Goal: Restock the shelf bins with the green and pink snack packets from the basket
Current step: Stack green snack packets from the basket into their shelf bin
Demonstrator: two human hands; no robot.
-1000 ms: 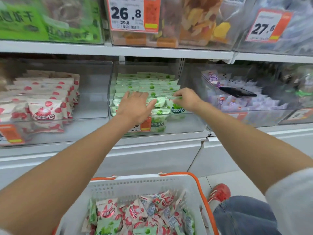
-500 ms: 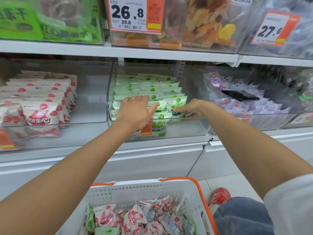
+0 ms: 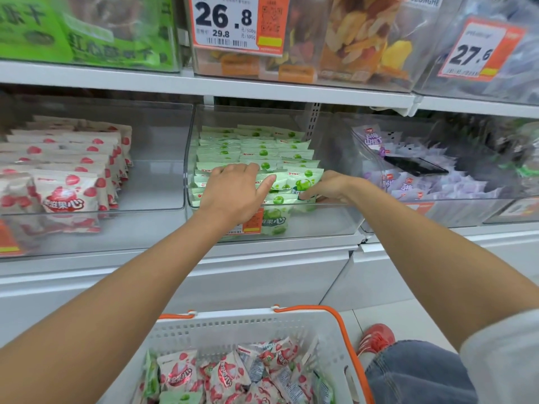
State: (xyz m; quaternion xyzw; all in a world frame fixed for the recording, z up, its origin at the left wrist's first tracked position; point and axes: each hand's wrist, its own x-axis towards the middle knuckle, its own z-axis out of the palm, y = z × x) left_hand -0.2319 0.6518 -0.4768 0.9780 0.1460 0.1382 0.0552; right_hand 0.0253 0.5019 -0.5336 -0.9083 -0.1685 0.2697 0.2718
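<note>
Basket point(image 3: 262, 325): white with orange handles, nearest to the camera; its near end is cut off by the bottom edge.
Basket load: pink packets point(image 3: 221, 377) are heaped loosely, with a few green packets point(image 3: 151, 377) at the sides. The heap is cut off below, so no count can be made.
Knee point(image 3: 417, 371): blue denim is seen beside the basket on the right, with a red shoe point(image 3: 376, 338) on the floor just beyond it.
Left hand point(image 3: 233, 191): it is laid palm down on the front of the green rows point(image 3: 256, 147) in the middle bin point(image 3: 320, 220). The grip is spread, fingers nearly straight, and nothing is clamped.
Right hand point(image 3: 326, 189): it is set at the bin's front lip, thumb against the front green packet. The fingers are hidden behind the hand, so it cannot be told whether the grip is clamped on that packet.
Middle bin: clear plastic; the packets under the left hand are hidden, and a tag on the front wall is partly covered by the wrist.
Left bin point(image 3: 163, 185): pink rows point(image 3: 67, 182) fill its left part and are cut off at the left edge.
Right bin point(image 3: 437, 211): blurred purple packets point(image 3: 408, 185) are seen, with a dark flat object point(image 3: 415, 166) lying on them.
Upper shelf point(image 3: 291, 91): bins with price tags reading 26.8 point(image 3: 224, 17) and 27.6 point(image 3: 474, 52); their contents are blurred and cut off above.
</note>
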